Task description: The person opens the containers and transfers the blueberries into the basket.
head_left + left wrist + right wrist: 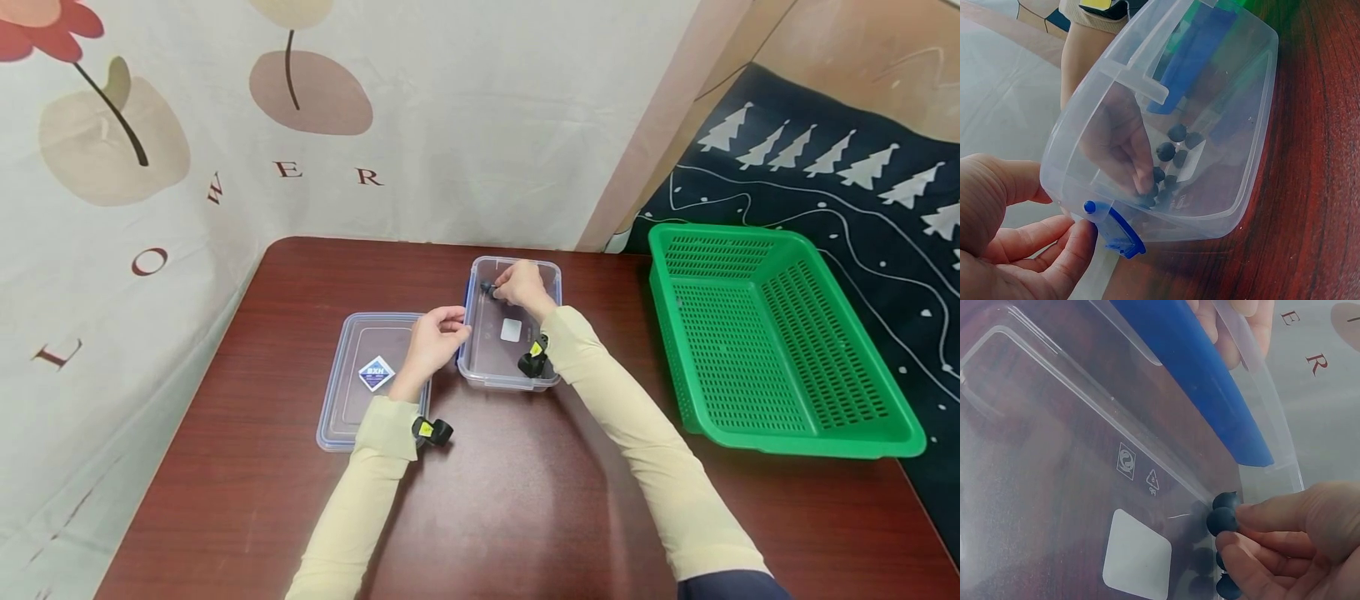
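Within the plastic box (498, 382) the left hand (432, 342) grips, the right hand (522, 286) pinches a blueberry (1220, 521), likely light and soft, best held side-on.

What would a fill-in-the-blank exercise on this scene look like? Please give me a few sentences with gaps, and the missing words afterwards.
1. The slotted plastic basket is coloured ____.
2. In the head view, the lid lies to the ____ of the clear plastic container.
3. The hand reaching inside the container, at the blueberries, is the person's ____ one.
4. The side latches of the container are coloured ____.

Missing words: green; left; right; blue.
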`<control>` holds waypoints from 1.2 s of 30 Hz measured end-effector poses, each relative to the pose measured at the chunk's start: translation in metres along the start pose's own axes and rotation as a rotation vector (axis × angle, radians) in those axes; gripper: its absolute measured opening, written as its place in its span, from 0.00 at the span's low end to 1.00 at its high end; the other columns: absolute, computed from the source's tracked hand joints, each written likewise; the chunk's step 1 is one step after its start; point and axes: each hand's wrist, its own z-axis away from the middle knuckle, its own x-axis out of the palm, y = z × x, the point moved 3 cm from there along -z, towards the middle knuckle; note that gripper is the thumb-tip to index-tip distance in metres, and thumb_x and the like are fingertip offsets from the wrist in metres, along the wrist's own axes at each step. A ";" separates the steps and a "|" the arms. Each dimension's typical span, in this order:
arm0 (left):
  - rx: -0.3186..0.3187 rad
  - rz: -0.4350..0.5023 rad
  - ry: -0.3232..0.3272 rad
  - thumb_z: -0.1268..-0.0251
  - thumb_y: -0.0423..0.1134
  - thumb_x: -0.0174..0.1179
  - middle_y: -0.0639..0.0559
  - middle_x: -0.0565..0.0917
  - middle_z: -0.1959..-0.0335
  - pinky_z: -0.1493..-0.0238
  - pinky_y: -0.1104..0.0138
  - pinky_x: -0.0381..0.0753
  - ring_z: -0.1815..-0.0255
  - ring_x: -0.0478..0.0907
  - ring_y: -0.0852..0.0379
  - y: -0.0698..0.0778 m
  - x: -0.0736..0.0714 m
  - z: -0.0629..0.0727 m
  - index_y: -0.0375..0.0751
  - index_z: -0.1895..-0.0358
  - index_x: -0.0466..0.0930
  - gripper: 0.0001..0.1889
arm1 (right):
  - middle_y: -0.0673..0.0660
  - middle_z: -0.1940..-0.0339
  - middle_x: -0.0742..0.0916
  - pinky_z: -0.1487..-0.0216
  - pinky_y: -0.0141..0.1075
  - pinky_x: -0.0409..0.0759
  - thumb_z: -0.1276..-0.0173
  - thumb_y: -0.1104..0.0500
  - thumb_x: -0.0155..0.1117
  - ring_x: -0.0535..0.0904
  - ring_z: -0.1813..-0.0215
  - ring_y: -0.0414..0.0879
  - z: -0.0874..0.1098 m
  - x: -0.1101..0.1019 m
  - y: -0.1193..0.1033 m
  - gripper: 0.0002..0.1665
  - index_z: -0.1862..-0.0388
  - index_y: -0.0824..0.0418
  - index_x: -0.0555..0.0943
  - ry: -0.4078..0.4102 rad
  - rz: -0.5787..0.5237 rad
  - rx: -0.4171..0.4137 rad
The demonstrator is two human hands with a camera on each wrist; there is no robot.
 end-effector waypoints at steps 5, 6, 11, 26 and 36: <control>-0.008 0.006 -0.002 0.47 0.29 0.60 0.37 0.84 0.61 0.57 0.62 0.80 0.61 0.82 0.46 0.001 0.000 0.000 0.28 0.53 0.79 0.17 | 0.59 0.76 0.87 0.76 0.29 0.78 0.43 0.64 0.69 0.79 0.80 0.41 0.000 0.005 0.000 0.07 0.66 0.66 0.86 -0.029 -0.016 0.008; -0.011 0.009 -0.003 0.47 0.29 0.60 0.37 0.84 0.61 0.57 0.62 0.80 0.61 0.82 0.46 0.000 0.000 0.000 0.28 0.53 0.79 0.17 | 0.59 0.77 0.87 0.77 0.28 0.78 0.43 0.64 0.69 0.79 0.80 0.42 0.000 0.006 0.000 0.07 0.66 0.66 0.86 -0.033 -0.018 0.005; -0.016 0.017 -0.008 0.47 0.29 0.59 0.37 0.84 0.61 0.58 0.63 0.80 0.61 0.82 0.46 0.000 0.000 0.000 0.28 0.52 0.79 0.17 | 0.58 0.82 0.85 0.79 0.28 0.78 0.46 0.63 0.71 0.79 0.81 0.41 0.001 0.009 0.001 0.07 0.69 0.67 0.85 -0.034 -0.050 -0.014; 0.004 0.009 0.001 0.48 0.28 0.60 0.37 0.84 0.61 0.57 0.60 0.80 0.61 0.82 0.45 0.000 0.000 0.000 0.27 0.53 0.79 0.17 | 0.57 0.84 0.83 0.77 0.29 0.80 0.45 0.63 0.70 0.77 0.83 0.40 -0.002 0.010 0.003 0.07 0.71 0.68 0.85 -0.061 -0.085 -0.008; 0.006 0.011 -0.001 0.48 0.28 0.61 0.37 0.84 0.61 0.57 0.60 0.80 0.61 0.82 0.45 0.000 -0.001 0.001 0.27 0.53 0.79 0.17 | 0.62 0.74 0.86 0.64 0.39 0.83 0.43 0.66 0.67 0.83 0.74 0.47 0.005 -0.013 0.000 0.10 0.64 0.72 0.83 -0.054 -0.291 -0.011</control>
